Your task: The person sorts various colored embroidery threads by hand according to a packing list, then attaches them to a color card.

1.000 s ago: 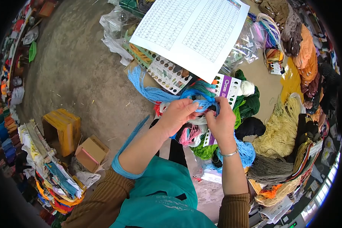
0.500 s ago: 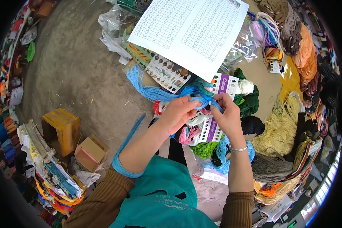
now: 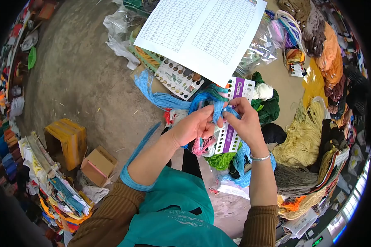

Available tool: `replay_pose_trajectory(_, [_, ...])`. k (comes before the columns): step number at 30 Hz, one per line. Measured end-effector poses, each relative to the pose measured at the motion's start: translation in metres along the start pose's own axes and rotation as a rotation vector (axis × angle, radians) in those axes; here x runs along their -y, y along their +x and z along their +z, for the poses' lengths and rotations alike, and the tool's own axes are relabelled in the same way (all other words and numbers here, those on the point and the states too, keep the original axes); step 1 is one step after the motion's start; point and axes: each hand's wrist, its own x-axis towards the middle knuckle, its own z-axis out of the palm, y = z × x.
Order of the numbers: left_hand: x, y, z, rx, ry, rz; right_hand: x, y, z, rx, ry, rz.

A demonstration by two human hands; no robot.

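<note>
Light blue thread runs in a loose bundle from the left into my two hands, where it is bunched over a purple-and-white punched thread card. My left hand pinches the blue strands between thumb and fingers. On the other side, my right hand grips the same bunch with thumb and forefinger. Darker blue and teal thread lies just above the fingers. Another light blue skein hangs looped around my left forearm. Pink thread shows below the hands.
A printed sheet of number tables lies above the hands. Green skeins and a black one sit to the right, beside cream yarn. Cardboard boxes stand on the floor at left.
Both hands have shifted slightly. The blue strands, earlier drawn together at a narrow point, now form a wider upright fold between my fingers. My left fingers have curled more underneath.
</note>
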Motion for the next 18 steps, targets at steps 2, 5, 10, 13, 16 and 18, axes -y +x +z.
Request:
replay_pose_trajectory(2, [-0.004,-0.001,0.01,-0.001,0.126,-0.037,0.002,0.001,0.001,0.002,-0.021,-0.003])
replay_pose_trajectory(5, [-0.004,0.0,0.01,0.006,0.394,-0.113,0.001,0.004,0.001,-0.007,-0.061,-0.031])
replay_pose_trajectory(10, [-0.004,0.01,0.006,-0.199,0.994,0.016,0.005,0.008,0.004,0.081,-0.073,-0.012])
replay_pose_trajectory(13, [0.008,0.023,0.003,-0.335,1.203,0.378,-0.004,0.012,0.006,0.111,-0.05,-0.011])
replay_pose_trajectory(16, [0.012,0.027,0.007,-0.398,1.468,0.59,-0.017,0.014,0.011,0.111,0.14,-0.071])
replay_pose_trajectory(18, [0.012,0.024,0.013,-0.379,1.638,0.474,-0.02,0.01,0.01,0.118,0.297,-0.063])
